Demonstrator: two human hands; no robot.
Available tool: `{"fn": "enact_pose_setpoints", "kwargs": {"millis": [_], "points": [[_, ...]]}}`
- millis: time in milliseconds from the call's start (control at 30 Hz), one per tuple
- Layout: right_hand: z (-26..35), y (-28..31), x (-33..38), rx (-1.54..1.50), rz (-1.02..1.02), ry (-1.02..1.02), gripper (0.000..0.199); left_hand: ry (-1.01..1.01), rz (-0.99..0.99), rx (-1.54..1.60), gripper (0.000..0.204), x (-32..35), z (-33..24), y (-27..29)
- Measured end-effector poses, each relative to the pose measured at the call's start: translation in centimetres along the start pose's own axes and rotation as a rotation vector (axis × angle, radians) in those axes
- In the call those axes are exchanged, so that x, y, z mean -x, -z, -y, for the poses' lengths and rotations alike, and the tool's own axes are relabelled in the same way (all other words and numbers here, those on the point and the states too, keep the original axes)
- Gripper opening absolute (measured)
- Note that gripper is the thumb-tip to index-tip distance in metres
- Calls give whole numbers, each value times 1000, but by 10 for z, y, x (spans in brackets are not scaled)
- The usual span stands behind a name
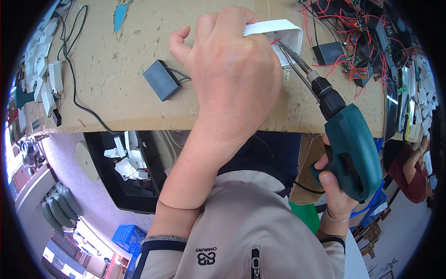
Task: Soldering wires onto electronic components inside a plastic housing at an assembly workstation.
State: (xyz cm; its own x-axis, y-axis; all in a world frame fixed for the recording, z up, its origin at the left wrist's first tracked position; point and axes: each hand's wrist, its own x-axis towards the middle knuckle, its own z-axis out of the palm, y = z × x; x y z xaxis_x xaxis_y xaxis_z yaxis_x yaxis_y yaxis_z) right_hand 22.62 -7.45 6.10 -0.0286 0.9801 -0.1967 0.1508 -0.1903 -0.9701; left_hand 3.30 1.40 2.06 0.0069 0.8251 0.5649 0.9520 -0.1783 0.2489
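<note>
My left hand is closed around a white plastic housing and holds it against the cardboard-covered bench. Only the housing's right end shows past my fingers. My right hand grips the handle of a teal soldering gun, held out past the bench edge. Its metal tip reaches into the open end of the housing, beside a red wire. A dark grey box-shaped component with leads lies on the bench just left of my left hand.
Circuit boards with tangled red wires and a black box crowd the bench's far right. White plastic parts and a black cable line its left edge. A black bin with white scraps stands below. Another person sits at right.
</note>
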Motion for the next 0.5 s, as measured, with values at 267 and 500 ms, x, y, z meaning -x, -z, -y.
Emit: {"fn": "enact_pose_setpoints", "kwargs": {"millis": [267, 500], "points": [[1, 1, 1, 65, 25, 22, 34, -5, -4, 5, 4, 1, 0, -1], [-5, 9, 12, 82, -28, 18, 72, 1, -10, 11, 4, 1, 5, -2]]}}
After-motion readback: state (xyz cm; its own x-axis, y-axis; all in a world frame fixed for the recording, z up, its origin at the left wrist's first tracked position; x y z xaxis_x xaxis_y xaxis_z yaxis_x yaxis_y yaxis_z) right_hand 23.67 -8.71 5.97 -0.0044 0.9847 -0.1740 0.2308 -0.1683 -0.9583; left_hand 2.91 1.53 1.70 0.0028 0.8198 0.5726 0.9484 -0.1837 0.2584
